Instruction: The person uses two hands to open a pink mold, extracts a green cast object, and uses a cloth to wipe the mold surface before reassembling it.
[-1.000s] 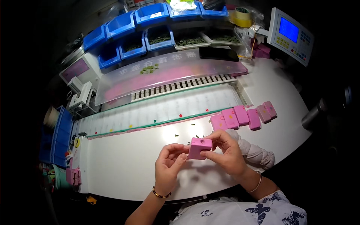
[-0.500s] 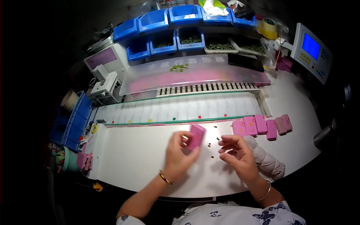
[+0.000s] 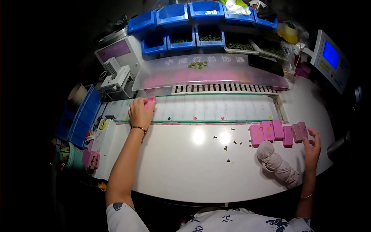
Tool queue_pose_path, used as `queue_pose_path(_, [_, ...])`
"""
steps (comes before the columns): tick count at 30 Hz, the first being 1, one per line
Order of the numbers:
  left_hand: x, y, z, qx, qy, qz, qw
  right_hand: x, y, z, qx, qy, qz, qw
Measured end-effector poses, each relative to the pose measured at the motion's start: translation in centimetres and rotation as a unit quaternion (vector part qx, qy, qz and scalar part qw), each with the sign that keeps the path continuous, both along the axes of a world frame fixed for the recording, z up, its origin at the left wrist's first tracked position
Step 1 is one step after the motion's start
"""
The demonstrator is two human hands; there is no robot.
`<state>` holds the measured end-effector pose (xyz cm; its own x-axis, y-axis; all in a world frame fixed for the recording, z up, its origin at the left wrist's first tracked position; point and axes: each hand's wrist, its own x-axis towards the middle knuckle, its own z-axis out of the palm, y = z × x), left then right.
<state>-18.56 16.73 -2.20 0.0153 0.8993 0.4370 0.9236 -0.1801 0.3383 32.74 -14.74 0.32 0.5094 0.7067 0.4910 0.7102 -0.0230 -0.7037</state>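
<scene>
At the left part of the white slatted conveyor strip (image 3: 181, 108), my left hand (image 3: 140, 113) is closed on a pink rectangular block (image 3: 150, 103). Its fingers cover much of that block, and the forearm stretches across the table. On the right, my right hand (image 3: 312, 149) is beside the end block (image 3: 303, 130) of a row of pink blocks (image 3: 267, 131). Its thumb and fingers are apart around that block's near right corner; whether they touch it I cannot tell. A twisted grey cloth bundle (image 3: 277, 163) lies just left of this hand.
Small dark green bits (image 3: 226, 148) are scattered on the white table (image 3: 185, 166). Behind the strip is a clear cover (image 3: 216, 75) with a green heap on it. Blue bins (image 3: 172, 14) line the back. A screen panel (image 3: 328, 58) stands right, a blue crate (image 3: 79, 120) left.
My left hand has carried the pink block from the table's middle, forward and left, to the strip. My right hand has moved right to the pink row. The whole view has shifted slightly.
</scene>
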Motion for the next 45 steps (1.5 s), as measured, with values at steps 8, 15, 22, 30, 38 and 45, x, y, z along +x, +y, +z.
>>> queue_pose_path(8, [1.0,7.1,1.3,-0.158,0.079,0.115,0.977,9.2,-3.1,-6.0,-0.144,-0.002,-0.049,0.988])
queue_pose_path(15, [-1.4,14.2,-0.1,-0.154,0.096,0.080,0.980,5.5,-1.7,-3.7,-0.143,0.161,0.028,0.976])
queue_pose_path(22, [2.2,11.3,2.2,-0.144,0.121,0.084,0.979,6.7,-2.9,-3.7,-0.134,0.151,0.052,0.978])
queue_pose_path(30, [-2.7,12.8,1.1,-0.260,0.107,0.155,0.947,7.2,-2.5,-4.3,-0.107,0.184,0.066,0.975])
queue_pose_path(38, [0.0,12.0,0.3,-0.131,0.166,0.154,0.965,6.2,-2.6,-3.7,-0.115,0.199,0.068,0.971])
queue_pose_path(45, [-0.9,14.5,-1.0,-0.137,0.145,0.079,0.977,5.2,-1.2,-4.1,-0.149,0.128,0.095,0.976])
